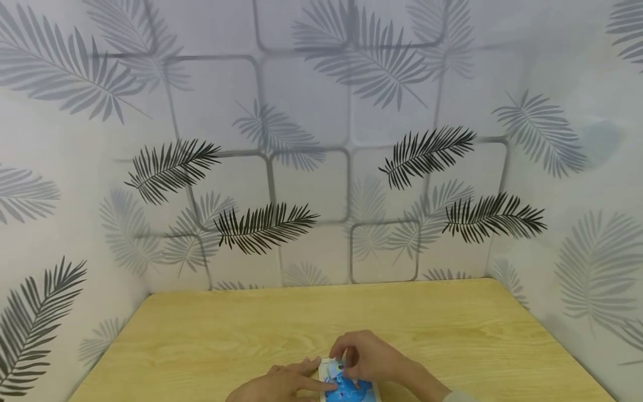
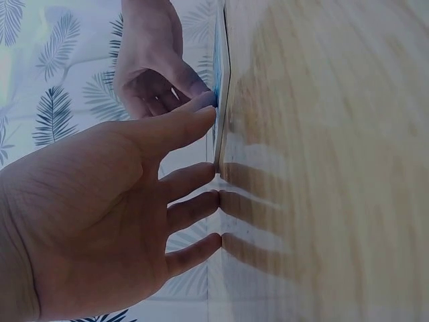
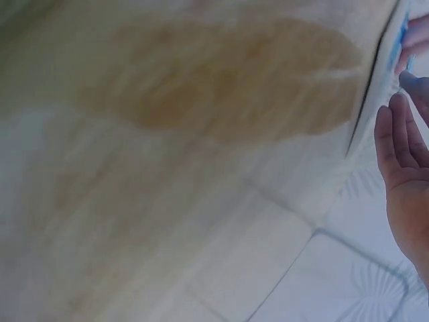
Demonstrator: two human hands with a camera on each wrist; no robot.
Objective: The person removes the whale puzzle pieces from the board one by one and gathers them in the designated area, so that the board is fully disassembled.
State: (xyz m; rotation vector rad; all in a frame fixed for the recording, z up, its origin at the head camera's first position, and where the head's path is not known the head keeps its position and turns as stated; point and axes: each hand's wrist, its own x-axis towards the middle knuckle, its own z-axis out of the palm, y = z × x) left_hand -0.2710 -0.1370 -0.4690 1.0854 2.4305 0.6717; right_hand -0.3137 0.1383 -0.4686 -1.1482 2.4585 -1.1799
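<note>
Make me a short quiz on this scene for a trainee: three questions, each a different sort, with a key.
1. True or false: the left hand reaches in from the left side of the blue-pictured board.
2. Multiple choice: in the head view, the right hand is
A) out of view
B) over the board, fingers bent
C) left of the left hand
3. Fill in: behind the table, the wall is patterned with ____.

Key: 1 true; 2 B; 3 leaves.

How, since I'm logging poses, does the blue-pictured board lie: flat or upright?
Flat: in the head view the board shows its blue face upward, and the left wrist view shows its thin edge along the table.
</note>
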